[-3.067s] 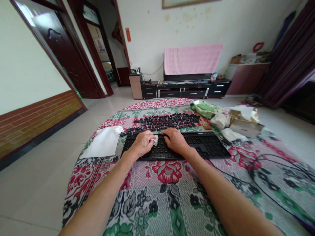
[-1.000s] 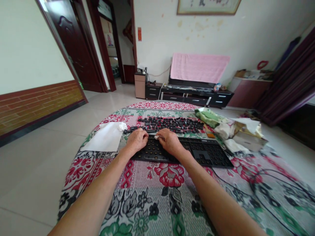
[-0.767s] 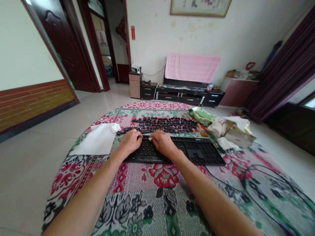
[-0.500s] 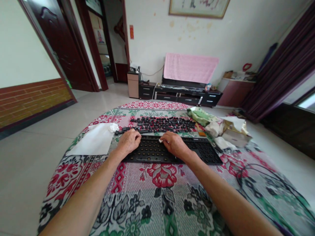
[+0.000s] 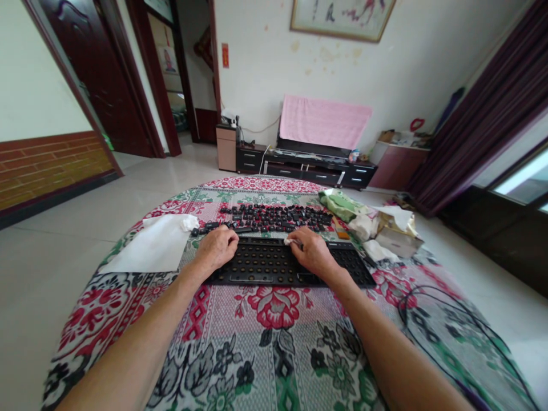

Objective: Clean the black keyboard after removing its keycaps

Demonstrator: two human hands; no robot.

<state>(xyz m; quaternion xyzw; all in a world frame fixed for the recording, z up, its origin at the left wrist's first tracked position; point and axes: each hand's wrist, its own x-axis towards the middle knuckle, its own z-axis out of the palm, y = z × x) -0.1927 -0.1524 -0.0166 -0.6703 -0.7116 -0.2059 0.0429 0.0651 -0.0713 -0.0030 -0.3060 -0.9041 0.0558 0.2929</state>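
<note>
Right fingers (image 5: 296,236) pinching white wad (image 5: 287,242), left fingers (image 5: 232,239) curled at black keyboard (image 5: 262,264), hold unclear

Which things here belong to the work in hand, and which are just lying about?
Belonging:
keyboard, at the left hand
white wad, in the right hand
loose keycaps, likely
brush, perhaps

Apparently just about:
pink towel
green bundle
framed picture

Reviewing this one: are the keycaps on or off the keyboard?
Off: the black keycaps lie loose beyond the keyboard, whose visible key sockets stand uncovered.
</note>
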